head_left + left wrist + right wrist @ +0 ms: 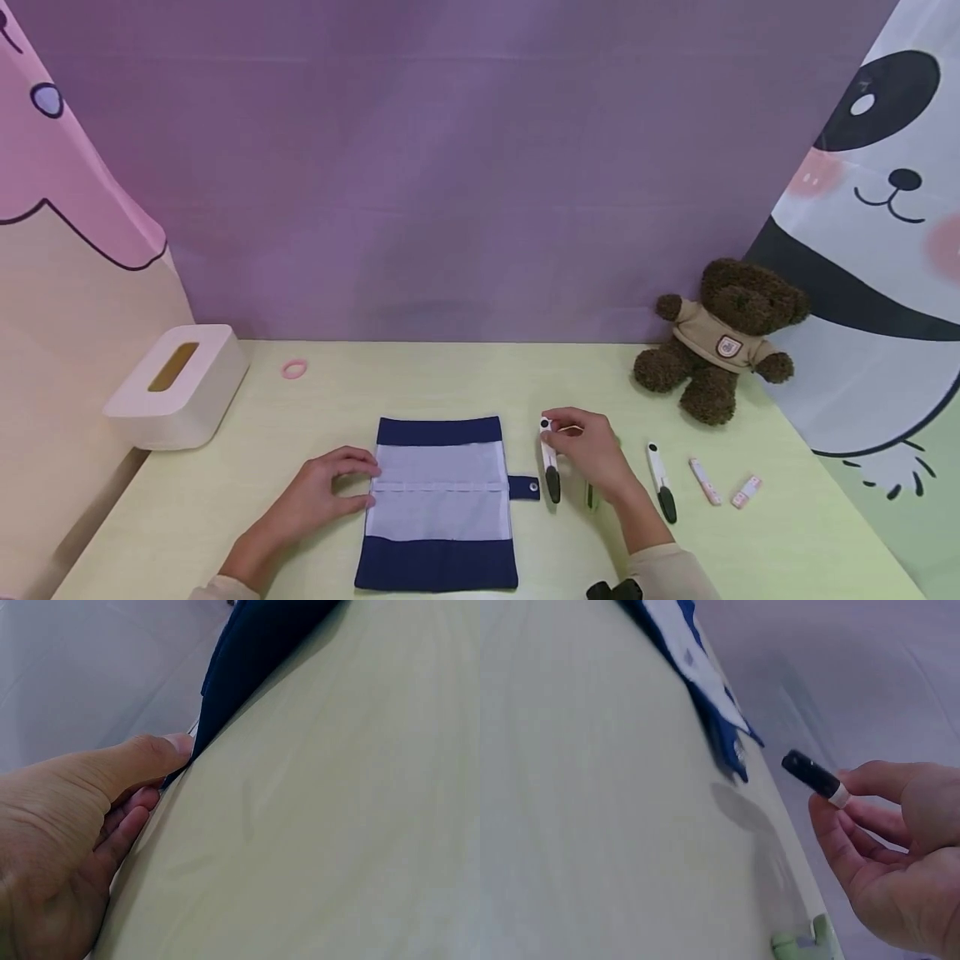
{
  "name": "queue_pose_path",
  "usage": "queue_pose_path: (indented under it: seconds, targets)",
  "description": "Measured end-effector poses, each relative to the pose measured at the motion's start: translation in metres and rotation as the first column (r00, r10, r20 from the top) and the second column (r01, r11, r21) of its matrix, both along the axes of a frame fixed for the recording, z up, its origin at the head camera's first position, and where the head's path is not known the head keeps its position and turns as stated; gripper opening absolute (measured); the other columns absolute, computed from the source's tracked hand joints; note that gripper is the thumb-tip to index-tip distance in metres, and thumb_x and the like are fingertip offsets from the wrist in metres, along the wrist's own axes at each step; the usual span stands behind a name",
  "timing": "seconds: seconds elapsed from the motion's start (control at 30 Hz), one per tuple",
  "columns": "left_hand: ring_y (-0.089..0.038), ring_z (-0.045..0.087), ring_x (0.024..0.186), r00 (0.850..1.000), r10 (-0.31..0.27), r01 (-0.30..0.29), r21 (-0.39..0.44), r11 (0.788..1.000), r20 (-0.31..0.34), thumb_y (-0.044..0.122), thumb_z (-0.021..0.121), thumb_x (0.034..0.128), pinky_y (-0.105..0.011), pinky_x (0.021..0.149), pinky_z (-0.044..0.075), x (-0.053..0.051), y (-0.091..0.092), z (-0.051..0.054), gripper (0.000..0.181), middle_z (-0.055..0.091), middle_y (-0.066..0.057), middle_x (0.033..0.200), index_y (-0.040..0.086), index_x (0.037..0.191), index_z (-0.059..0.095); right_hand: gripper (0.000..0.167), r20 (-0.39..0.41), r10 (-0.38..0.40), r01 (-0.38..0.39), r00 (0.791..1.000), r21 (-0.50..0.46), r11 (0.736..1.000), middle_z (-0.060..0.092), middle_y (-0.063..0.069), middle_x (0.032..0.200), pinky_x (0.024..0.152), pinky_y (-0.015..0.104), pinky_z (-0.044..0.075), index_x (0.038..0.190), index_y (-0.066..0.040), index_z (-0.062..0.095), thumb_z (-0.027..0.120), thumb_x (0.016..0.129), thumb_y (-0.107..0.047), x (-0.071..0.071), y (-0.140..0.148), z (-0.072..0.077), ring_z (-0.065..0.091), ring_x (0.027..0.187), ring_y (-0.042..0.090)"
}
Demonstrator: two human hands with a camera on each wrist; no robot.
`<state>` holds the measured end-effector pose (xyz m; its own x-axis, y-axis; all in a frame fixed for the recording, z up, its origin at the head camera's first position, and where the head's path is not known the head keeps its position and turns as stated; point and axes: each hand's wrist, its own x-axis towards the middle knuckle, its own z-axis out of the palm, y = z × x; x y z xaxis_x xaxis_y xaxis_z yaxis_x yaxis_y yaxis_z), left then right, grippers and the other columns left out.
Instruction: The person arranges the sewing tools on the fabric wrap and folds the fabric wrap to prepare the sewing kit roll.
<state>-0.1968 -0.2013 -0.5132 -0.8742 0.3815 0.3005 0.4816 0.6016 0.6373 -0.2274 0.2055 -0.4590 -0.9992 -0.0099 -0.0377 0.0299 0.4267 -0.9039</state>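
The cloth pouch (pixel 437 512) lies unfolded near the middle of the table (pixel 450 379), navy bands toward the table's near and far edges, strap (pixel 525 488) toward its right edge; contents behind the bands cannot be determined. The left hand (pixel 326 492) touches the pouch's left side with loosely bent, unclenched fingers, presumably to steady the cloth. The right hand (pixel 588 450) pinches a white-and-black pen (pixel 551 462) by its far end, just beyond the strap, leaving the black end free. A green object (pixel 591 497) lies partly hidden beneath that hand. Toward the table's right edge lie a second pen (pixel 662 483), a pink stick (pixel 705 482) and a small block (pixel 746 492). Farther back, a tissue box (pixel 176 387) stands at the left edge, contents indiscernible through its slot; a pink ring (pixel 294 369) lies near the far edge, and a teddy bear (pixel 720 342) sits by the far right corner.
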Motion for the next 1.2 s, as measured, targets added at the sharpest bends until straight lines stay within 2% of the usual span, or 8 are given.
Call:
queue_pose_path:
  seconds: [0.23,0.33,0.47,0.7,0.97,1.2]
  targets:
    - [-0.016,0.068,0.11,1.0,-0.014,0.014,0.012,1.0,-0.019,0.023,0.089,0.0807,-0.023,0.099,0.052,0.002,0.001,-0.001,0.029,0.073,0.003,0.115,0.017,0.108,0.08,0.038,-0.004,0.026,-0.026,1.0,-0.218,0.976,0.063,0.007,0.101,0.08,0.024,0.06,0.13,0.005,0.066,0.072,0.092,-0.001,-0.005,-0.024,0.005,0.066,0.089,0.01]
    - [-0.017,0.067,0.108,0.999,-0.03,0.03,0.015,0.999,-0.044,0.022,0.089,0.0807,-0.024,0.098,0.053,0.002,0.001,-0.001,0.028,0.072,0.003,0.114,0.017,0.107,0.08,0.038,-0.011,0.048,-0.049,0.999,-0.27,0.962,0.062,0.006,0.1,0.081,0.026,0.061,0.129,0.006,0.065,0.072,0.092,0.001,-0.009,-0.041,0.004,0.066,0.088,0.01]
    - [-0.014,0.066,0.104,0.997,-0.044,0.045,0.008,0.999,-0.06,0.021,0.089,0.0808,-0.027,0.094,0.053,0.001,-0.001,-0.001,0.027,0.07,0.004,0.112,0.018,0.106,0.08,0.037,-0.036,0.069,-0.076,0.997,-0.29,0.954,0.063,0.009,0.102,0.081,0.029,0.061,0.128,0.004,0.067,0.072,0.092,0.0,-0.017,-0.065,0.004,0.066,0.089,0.013]
    - [-0.004,0.062,0.098,1.0,-0.015,0.014,-0.037,0.999,-0.013,0.023,0.088,0.0808,-0.028,0.089,0.054,-0.002,-0.003,0.0,0.027,0.068,0.009,0.107,0.022,0.106,0.081,0.034,-0.056,0.103,-0.114,0.993,-0.288,0.951,0.064,0.012,0.104,0.082,0.034,0.063,0.126,0.0,0.069,0.072,0.093,-0.003,-0.023,-0.102,0.004,0.068,0.088,0.015]
    - [-0.006,0.063,0.098,1.0,-0.005,0.006,-0.024,1.0,0.008,0.025,0.088,0.0815,-0.028,0.089,0.054,-0.004,-0.004,-0.001,0.026,0.07,0.008,0.108,0.022,0.106,0.081,0.034,-0.056,0.14,-0.151,0.988,-0.312,0.938,0.065,0.014,0.104,0.082,0.038,0.064,0.126,-0.002,0.069,0.073,0.093,-0.005,-0.033,-0.137,0.002,0.069,0.084,0.014]
    - [-0.007,0.064,0.099,1.0,0.0,0.0,-0.012,1.0,0.016,0.026,0.088,0.0818,-0.027,0.09,0.054,-0.005,-0.004,0.0,0.025,0.07,0.007,0.107,0.022,0.106,0.082,0.035,-0.068,0.163,-0.176,0.984,-0.35,0.92,0.065,0.014,0.103,0.081,0.034,0.064,0.127,0.002,0.067,0.073,0.093,-0.005,-0.041,-0.163,-0.009,0.07,0.083,0.013]
